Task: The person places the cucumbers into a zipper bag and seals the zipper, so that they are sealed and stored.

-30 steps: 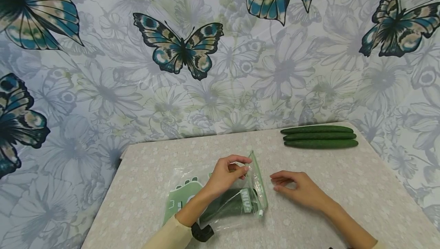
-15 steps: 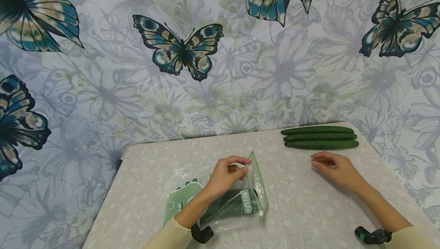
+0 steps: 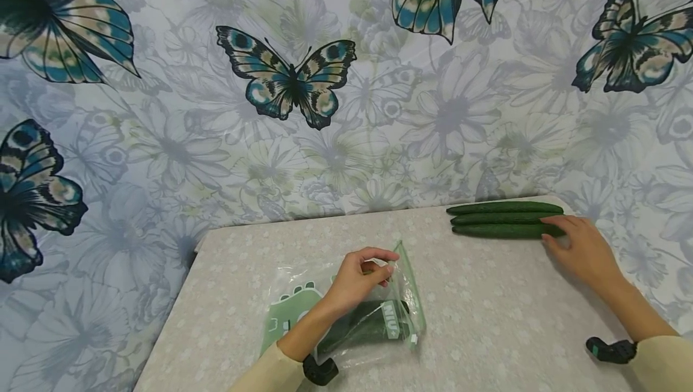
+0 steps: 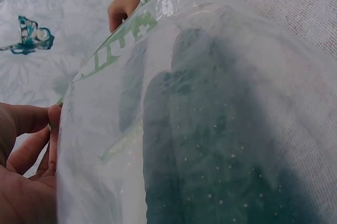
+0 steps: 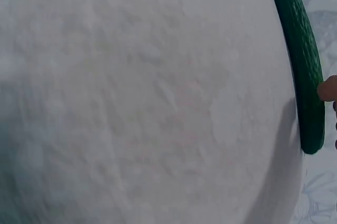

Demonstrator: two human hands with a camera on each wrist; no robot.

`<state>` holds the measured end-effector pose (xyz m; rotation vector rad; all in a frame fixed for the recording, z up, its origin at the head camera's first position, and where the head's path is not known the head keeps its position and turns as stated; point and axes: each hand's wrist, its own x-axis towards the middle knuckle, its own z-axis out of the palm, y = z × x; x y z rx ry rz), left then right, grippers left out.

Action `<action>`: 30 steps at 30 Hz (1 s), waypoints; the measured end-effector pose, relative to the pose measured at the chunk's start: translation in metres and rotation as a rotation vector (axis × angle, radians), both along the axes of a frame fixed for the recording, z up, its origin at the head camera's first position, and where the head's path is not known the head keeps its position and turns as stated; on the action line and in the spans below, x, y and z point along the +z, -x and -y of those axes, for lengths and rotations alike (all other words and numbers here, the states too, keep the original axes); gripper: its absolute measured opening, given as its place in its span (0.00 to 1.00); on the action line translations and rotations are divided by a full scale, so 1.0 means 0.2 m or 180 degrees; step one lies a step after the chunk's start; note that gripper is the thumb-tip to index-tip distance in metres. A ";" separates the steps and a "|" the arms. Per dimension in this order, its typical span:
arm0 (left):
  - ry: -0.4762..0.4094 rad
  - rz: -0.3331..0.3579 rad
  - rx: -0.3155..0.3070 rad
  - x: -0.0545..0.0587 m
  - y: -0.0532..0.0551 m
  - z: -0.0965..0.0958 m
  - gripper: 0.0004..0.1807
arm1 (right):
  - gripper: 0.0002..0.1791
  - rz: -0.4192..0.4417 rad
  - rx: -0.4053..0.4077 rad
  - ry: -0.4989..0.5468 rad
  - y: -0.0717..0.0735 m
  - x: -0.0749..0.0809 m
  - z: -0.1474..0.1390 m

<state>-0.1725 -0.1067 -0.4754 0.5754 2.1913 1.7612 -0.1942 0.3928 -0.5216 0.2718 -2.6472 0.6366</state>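
Note:
A clear zip bag [image 3: 373, 344] with green print and a green zip edge lies on the table, with dark green cucumbers [image 4: 210, 145] inside it. My left hand [image 3: 354, 278] pinches the bag's open edge; in the left wrist view its fingertips [image 4: 52, 116] meet at the plastic. Three long cucumbers [image 3: 503, 219] lie side by side at the back right. My right hand [image 3: 585, 251] has its thumb and fingers around the right end of the nearest cucumber [image 5: 303, 60]. One digit touches that cucumber in the right wrist view, while the other fingers are mostly out of frame.
A pale patterned cloth covers the table [image 3: 476, 320]. Behind it hangs a backdrop [image 3: 346, 163] with large butterflies and flowers. Both wrists carry black bands [image 3: 612, 350].
My right hand has moved right and back from beside the bag to the nearest cucumber. My left hand keeps its pinch on the bag edge.

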 end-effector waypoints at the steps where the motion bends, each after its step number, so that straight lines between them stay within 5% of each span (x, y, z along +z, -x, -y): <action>1: -0.0001 0.0001 0.0001 0.00 0.00 0.00 0.17 | 0.21 0.0032 -0.0018 -0.0060 0.00 0.00 -0.02; 7: 0.0012 -0.0005 0.0014 -0.01 -0.01 0.00 0.15 | 0.23 0.0269 -0.0019 -0.0316 0.04 -0.04 -0.11; 14: 0.0014 0.0011 -0.0028 -0.01 0.00 -0.01 0.17 | 0.23 0.0111 0.0097 -0.0455 0.07 -0.08 -0.13; 25: -0.0018 -0.0002 -0.0049 -0.02 -0.01 -0.01 0.17 | 0.20 0.0232 0.0111 -0.0007 -0.02 -0.07 -0.12; 30: -0.0018 0.0027 -0.0043 -0.03 -0.01 0.00 0.16 | 0.21 -0.0038 0.0087 0.0362 -0.09 -0.08 -0.08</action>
